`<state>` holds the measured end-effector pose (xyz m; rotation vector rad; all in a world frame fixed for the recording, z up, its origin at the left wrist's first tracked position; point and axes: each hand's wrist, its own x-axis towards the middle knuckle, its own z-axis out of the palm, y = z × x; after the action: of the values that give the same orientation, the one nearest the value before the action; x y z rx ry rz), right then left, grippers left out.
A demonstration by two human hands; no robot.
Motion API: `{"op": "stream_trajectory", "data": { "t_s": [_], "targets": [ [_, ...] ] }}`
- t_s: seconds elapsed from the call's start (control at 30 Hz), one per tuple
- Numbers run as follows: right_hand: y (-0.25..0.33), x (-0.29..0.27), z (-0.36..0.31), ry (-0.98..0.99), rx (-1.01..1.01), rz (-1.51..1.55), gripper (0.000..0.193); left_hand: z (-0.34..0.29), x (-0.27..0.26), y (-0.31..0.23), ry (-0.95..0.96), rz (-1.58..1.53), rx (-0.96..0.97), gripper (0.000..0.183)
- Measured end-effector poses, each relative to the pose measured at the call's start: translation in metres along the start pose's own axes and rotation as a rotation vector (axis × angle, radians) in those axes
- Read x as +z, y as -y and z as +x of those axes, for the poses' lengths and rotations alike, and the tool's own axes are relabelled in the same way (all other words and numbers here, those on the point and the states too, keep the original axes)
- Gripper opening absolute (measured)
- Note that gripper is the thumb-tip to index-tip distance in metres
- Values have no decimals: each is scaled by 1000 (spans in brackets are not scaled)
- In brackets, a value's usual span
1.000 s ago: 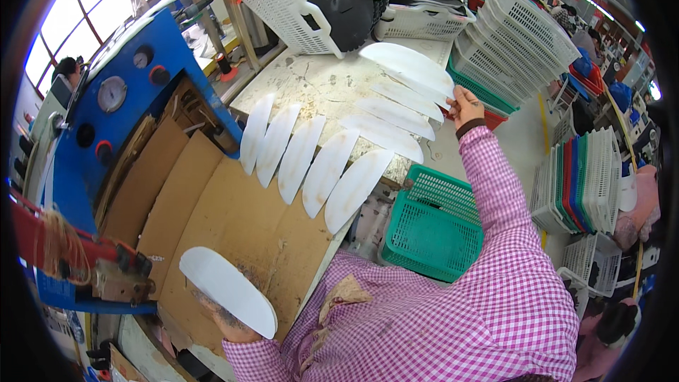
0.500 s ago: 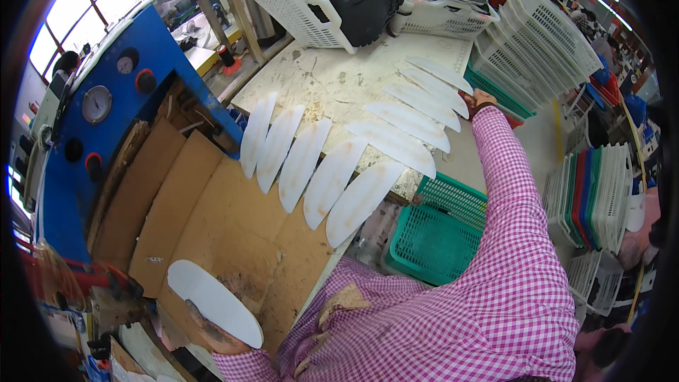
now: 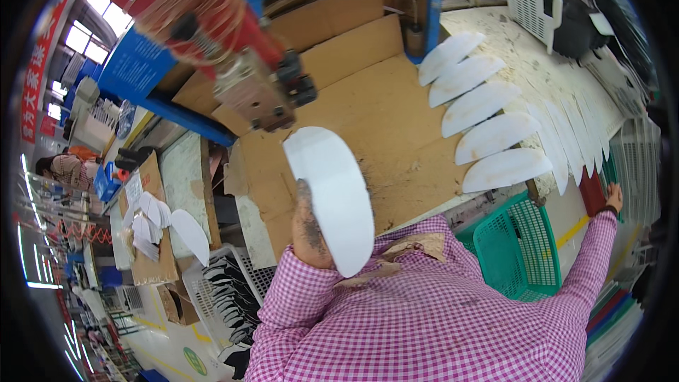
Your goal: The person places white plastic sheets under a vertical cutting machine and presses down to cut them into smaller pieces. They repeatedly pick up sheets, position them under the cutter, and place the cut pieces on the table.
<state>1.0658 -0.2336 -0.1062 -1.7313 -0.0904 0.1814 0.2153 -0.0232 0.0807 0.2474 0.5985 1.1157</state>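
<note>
A long white insole-shaped sheet, rounded at its ends, is in my left hand, which grips it along its left edge. The sheet is raised over the brown cardboard-covered bed of a blue machine. Part of my left fingers is hidden behind it. Far to the right, my right hand is stretched out beside a red panel, with nothing visible in it and its fingers slightly apart. Between the hands, several similar sheets lie fanned in a row, and more narrow-looking ones continue on the worn white table.
A red machine arm with a metal block hangs near the held sheet's upper end. A green basket stands below the table edge. White pieces lie on a side table at left, above a crate of black parts.
The view has swung left, bringing the red arm into sight. My left hand has lifted the white sheet up over the bed. My right hand has moved away from the sheet row's end.
</note>
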Motion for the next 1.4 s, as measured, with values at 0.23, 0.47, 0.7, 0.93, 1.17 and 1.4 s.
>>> {"op": "stream_trajectory", "data": {
  "t_s": [0.23, 0.47, 0.7, 0.93, 1.17, 1.4],
  "targets": [
    [35, 12, -97, -109, 28, 10, 50, -6, -5, -11, 70, 40, -45, 64],
    [67, 47, -113, -62, -93, -38, 54, 33, -5, -34, 104, -61, -21, 59],
    [138, 156, -188, 179, -377, -91, 53, 106, 6, -80, 128, -48, 239, 50],
    [189, 219, -324, 473, -465, -28, 34, 65, -10, -83, 95, 33, 69, 49],
    [175, 223, -448, 813, -394, -20, 29, -21, -22, -48, -12, 71, -157, 54],
    [137, 228, -619, 1564, 21, 237, 35, -1, -25, -31, 89, 62, 8, 55]
  ]
}}
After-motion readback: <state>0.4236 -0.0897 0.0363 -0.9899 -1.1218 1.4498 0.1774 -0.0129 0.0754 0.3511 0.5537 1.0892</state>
